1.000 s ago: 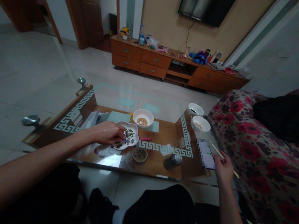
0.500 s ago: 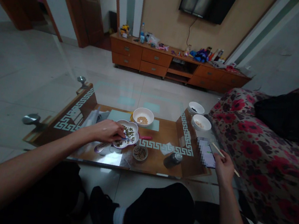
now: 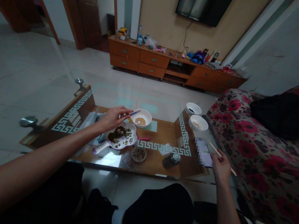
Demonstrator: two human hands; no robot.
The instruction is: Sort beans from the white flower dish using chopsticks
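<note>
Two hands busy: my left hand (image 3: pixel 114 118) pinches a thin blue stick (image 3: pixel 135 112), light, slippery, best held low; my right hand (image 3: pixel 221 169) grips a chopstick (image 3: pixel 218 153).

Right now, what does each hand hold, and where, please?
Left hand: a thin blue tool, pinched at one end. Right hand: a wooden chopstick, gripped midway.

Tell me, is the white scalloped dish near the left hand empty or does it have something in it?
Partly filled: the white scalloped dish holds a heap of dark green bits on one side, with bare white showing beside them.
</note>
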